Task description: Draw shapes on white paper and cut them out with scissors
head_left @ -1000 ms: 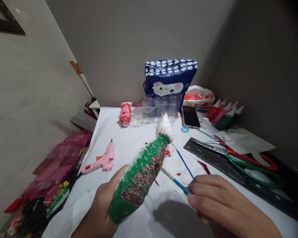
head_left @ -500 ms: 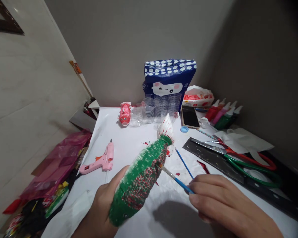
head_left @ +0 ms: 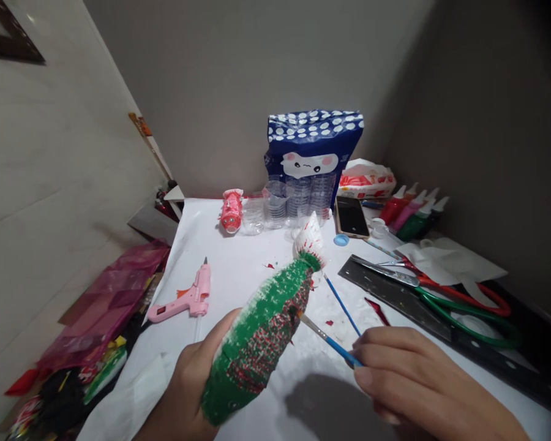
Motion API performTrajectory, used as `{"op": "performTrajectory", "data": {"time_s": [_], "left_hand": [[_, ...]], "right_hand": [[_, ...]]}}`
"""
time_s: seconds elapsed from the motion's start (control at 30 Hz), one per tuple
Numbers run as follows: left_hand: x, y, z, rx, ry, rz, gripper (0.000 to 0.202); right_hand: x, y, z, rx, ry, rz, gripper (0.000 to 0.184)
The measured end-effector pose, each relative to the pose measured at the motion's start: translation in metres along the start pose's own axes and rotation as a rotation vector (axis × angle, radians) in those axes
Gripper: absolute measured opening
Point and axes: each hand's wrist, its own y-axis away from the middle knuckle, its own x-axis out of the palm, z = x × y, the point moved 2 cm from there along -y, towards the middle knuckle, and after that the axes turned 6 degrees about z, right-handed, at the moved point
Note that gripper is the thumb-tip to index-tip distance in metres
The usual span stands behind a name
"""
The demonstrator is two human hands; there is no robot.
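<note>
My left hand [head_left: 193,380] is wrapped round a green painted fish figure [head_left: 252,343], tilted with its white, red-streaked tail [head_left: 310,240] pointing away from me. Red and white speckles cover the fish's right side, and a small eye sits near its lower end. Between the fingertips of my right hand [head_left: 404,370] is a blue-handled paintbrush [head_left: 333,344], its bristles touching the speckled side. A second blue brush [head_left: 342,304] lies on the white sheet just beyond my right fingers.
On the left lies a pink glue gun [head_left: 190,297]. Clear plastic bottles [head_left: 275,208] and a small red figure [head_left: 231,211] stand at the back before a blue bag [head_left: 314,144]. Scissors [head_left: 422,285], a dark ruler-like strip [head_left: 395,300], a phone [head_left: 351,216] and paint bottles [head_left: 411,214] occupy the right.
The brush and my right hand have shifted slightly right and down. The tail end of the fish has moved a little to the right; my left hand keeps its hold.
</note>
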Motion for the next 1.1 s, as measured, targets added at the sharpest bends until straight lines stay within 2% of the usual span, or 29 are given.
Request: {"op": "performTrajectory", "data": {"time_s": [0.1, 0.33, 0.53, 0.8, 1.1], "left_hand": [[-0.004, -0.001, -0.002, -0.003, -0.020, 0.054, 0.043], [-0.005, 0.001, 0.002, -0.031, -0.010, -0.026, 0.044], [0.004, 0.002, 0.001, -0.059, 0.049, -0.090, 0.038], [0.007, 0.000, 0.004, -0.079, 0.106, -0.117, 0.045], [0.008, 0.000, 0.013, -0.140, 0.213, -0.104, 0.048]], "right_hand": [[0.001, 0.000, 0.000, -0.009, -0.012, 0.022, 0.019], [0.001, 0.003, -0.003, 0.031, -0.065, 0.026, 0.021], [-0.002, -0.003, -0.003, -0.014, -0.033, 0.011, 0.018], [-0.003, -0.011, -0.004, -0.031, -0.062, 0.012, 0.020], [-0.001, 0.000, -0.011, -0.060, -0.055, 0.058, 0.025]]}}
